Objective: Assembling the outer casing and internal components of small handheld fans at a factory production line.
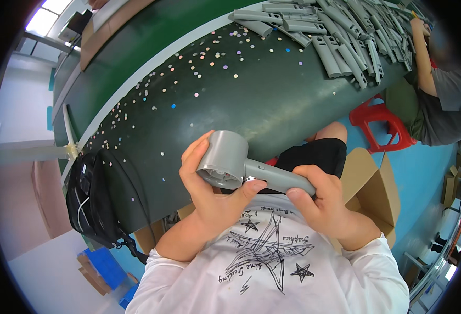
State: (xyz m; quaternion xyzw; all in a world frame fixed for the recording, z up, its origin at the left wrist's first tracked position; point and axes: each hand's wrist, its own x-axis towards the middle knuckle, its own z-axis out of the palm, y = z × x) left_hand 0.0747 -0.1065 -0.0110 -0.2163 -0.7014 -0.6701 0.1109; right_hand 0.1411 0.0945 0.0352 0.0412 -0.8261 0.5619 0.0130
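Observation:
Between my two hands is a grey hair dryer [228, 149], with a short round barrel and a straight handle. My left hand [209, 196] is closed around the barrel, its fingers on the far left side and the thumb by the joint of barrel and handle. Parts show inside the barrel's open end, too small to make out. My right hand [322, 199] grips the handle's lower end between thumb and fingers. The dryer is tilted in front of my chest, near the edge of the dark green table [209, 118].
Grey handle shells [340, 39] lie piled at the far right of the table. Small round stickers [173, 106] dot its surface. A black bag [86, 199] stands at left. An open cardboard box [374, 191], a red stool [379, 123] and a co-worker [434, 99] are on the right.

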